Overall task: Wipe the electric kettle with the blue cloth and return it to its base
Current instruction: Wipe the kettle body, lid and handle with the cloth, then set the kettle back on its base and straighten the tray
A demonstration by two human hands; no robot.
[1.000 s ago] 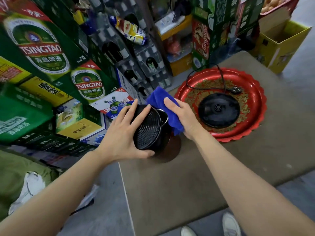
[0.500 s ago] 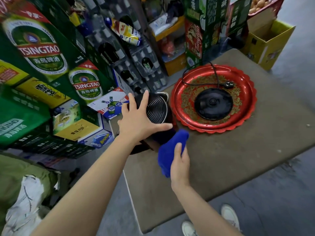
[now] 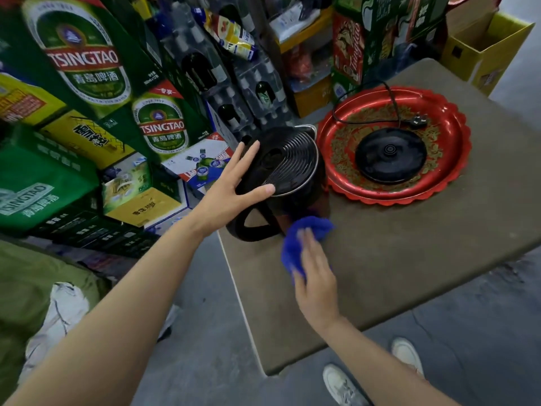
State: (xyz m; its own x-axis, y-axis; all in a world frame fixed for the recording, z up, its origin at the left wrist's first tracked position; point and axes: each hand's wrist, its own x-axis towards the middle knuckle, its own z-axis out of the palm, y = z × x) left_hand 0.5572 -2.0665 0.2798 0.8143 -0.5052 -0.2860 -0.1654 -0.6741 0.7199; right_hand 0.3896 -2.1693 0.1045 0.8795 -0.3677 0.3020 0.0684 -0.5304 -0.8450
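The black electric kettle (image 3: pixel 288 171) stands near the table's left edge, its ridged lid up and its handle toward me. My left hand (image 3: pixel 234 186) lies spread over the lid's left side, thumb on the near rim, steadying it. My right hand (image 3: pixel 314 273) presses the blue cloth (image 3: pixel 304 232) against the kettle's lower near side, by the table top; the fingers are blurred. The round black kettle base (image 3: pixel 390 155) sits alone in the red tray (image 3: pixel 450 171) to the right, with its cord and plug (image 3: pixel 418 122) coiled behind it.
The brown table (image 3: pixel 409 259) ends just left of the kettle. Stacked green beer cartons (image 3: pixel 87 68) and packs of bottles (image 3: pixel 234 92) rise to the left and behind. A yellow open box (image 3: pixel 486 51) stands at the far right. My white shoes (image 3: pixel 342 385) are below the near edge.
The right hand with the cloth came off the kettle's far side, down to its near lower side. The left hand shifted on the lid.
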